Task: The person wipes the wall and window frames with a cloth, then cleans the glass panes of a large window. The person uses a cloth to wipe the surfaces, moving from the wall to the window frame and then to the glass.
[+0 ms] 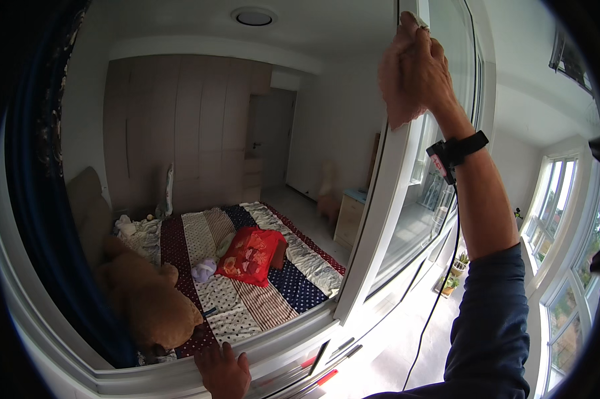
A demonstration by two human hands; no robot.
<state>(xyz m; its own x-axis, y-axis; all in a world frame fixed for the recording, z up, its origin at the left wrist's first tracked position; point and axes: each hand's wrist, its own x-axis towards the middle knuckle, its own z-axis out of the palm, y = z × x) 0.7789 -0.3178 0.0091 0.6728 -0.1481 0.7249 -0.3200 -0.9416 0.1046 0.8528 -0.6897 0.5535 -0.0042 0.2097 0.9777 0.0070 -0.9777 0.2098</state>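
Observation:
High on the white window sash frame (375, 209), my right hand (422, 70) presses a pink cloth (398, 92) against the upright edge; its fingers are closed on the cloth, which hangs down beside the frame. A black strap with a small device (447, 154) sits round my right wrist, and a cable runs down from it. At the bottom, my left hand (223, 371) rests on the window's lower rail (275, 344) with fingers spread and holds nothing. The sliding window pane (419, 219) stands to the right of the sash edge.
Through the opening lie a bed (230, 304) with a patchwork cover, a red cushion (250, 255) and a large brown plush toy (150, 299). A dark blue curtain (46, 209) hangs at left. Poles with red parts (327, 377) lie low, near potted plants (449, 284) at right.

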